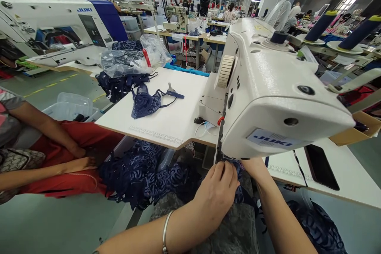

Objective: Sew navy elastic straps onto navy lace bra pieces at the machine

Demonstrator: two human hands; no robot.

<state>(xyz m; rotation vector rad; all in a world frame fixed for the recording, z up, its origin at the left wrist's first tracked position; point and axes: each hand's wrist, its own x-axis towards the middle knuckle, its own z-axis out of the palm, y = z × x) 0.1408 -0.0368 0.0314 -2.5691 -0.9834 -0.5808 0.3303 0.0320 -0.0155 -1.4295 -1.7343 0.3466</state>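
Note:
My left hand (218,188), with a silver bangle at the wrist, has its fingers bent and pressed together on navy patterned fabric (239,194) under the head of a white JUKI sewing machine (285,87). The fabric has the look of the bras nearby, though most of it is covered. Behind the machine head, my right hand (251,165) reaches in from the right; its fingers are hidden. On the white tabletop to the left lies a navy bra (145,103) with its straps loose. A pile of navy bras (143,170) hangs below the table edge, left of my lap.
A black phone (321,166) rests on the tabletop at right. Clear plastic bags (125,62) and dark garments sit at the far left corner. Another person's arms (74,164) rest at the left. Thread cones (321,25) stand behind the machine. More navy fabric (317,222) lies lower right.

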